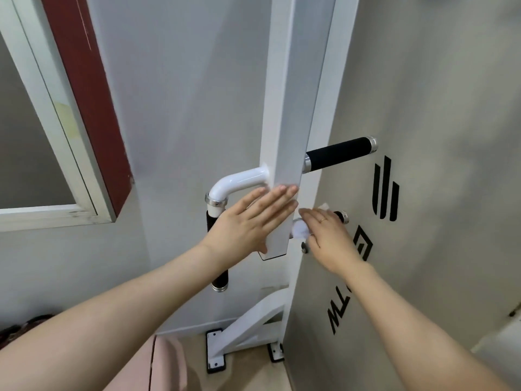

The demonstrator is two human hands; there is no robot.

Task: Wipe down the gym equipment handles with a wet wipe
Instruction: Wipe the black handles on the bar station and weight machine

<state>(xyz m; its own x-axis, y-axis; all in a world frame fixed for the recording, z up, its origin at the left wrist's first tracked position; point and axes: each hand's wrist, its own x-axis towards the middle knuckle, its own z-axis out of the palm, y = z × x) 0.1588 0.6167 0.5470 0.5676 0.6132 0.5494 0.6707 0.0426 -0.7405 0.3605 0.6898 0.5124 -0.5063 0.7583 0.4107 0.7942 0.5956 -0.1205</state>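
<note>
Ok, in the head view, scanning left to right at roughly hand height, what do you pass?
Window frame → dark red trim → vertical black-grip handle → left hand, flat on the white post → wet wipe → right hand → black logo on the panel.

A white wet wipe (300, 230) is bunched around the lower handle (339, 216). Another black handle (338, 154) is seen sticking out above it.
</note>
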